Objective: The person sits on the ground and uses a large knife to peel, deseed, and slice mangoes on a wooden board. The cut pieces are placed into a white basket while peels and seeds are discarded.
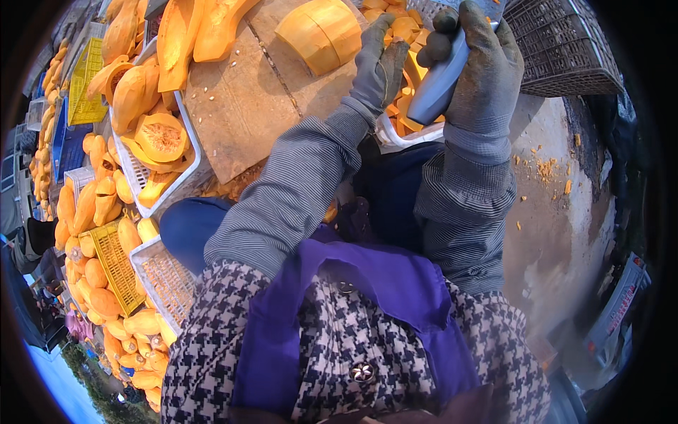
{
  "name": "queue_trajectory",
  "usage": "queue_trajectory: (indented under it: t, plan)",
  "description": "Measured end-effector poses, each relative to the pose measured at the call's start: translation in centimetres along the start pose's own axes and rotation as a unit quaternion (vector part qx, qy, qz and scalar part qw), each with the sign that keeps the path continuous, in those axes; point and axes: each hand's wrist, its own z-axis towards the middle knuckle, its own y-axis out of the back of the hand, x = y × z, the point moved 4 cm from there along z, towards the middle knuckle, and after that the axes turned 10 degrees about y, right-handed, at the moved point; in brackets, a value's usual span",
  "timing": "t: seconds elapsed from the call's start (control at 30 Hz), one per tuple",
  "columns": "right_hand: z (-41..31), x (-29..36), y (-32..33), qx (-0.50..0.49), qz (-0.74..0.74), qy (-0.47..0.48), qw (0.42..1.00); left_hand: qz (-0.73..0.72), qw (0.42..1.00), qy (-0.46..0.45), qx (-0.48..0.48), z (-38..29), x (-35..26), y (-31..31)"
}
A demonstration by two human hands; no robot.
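My right hand (pixel 484 79), in a soiled grey work glove, grips the blue-grey handle (pixel 437 87) of a knife. Only a bit of its blade (pixel 490 7) shows at the top rim. Beside it, my gloved left hand (pixel 378 69) has its fingers apart, with nothing visible between them. Under both hands stands a white plastic crate (pixel 397 140) with cut orange pumpkin chunks (pixel 405 26). Left of my left hand, a peeled pumpkin block (pixel 318 34), cut across, lies on a wooden board (pixel 238 100). Peeled pumpkin halves (pixel 177 47) rest at the board's far left.
A white crate (pixel 197 153) of peeled pumpkins adjoins the board's left edge. Beyond it are yellow crates (pixel 114 265), a blue crate (pixel 71 138) and heaped pumpkins (pixel 100 297). A dark mesh crate (pixel 567 47) stands at upper right. Pumpkin scraps (pixel 548 169) litter the ground on the right.
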Motion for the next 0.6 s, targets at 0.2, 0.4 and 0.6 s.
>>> queue_trajectory:
  t: [0.2,0.4,0.6]
  plan:
    - [-0.6,0.9,0.6,-0.048,0.029,-0.012,0.998,0.382,0.900,-0.185,0.102,6.3,-3.9,10.5]
    - [1.6,-3.0,1.7,0.074,0.074,-0.011,0.994,0.698,0.606,-0.134,0.356,8.6,1.6,8.5]
    - [0.9,-2.9,1.7,0.075,0.035,0.007,0.997,0.677,0.721,0.046,0.141,7.7,2.7,15.9]
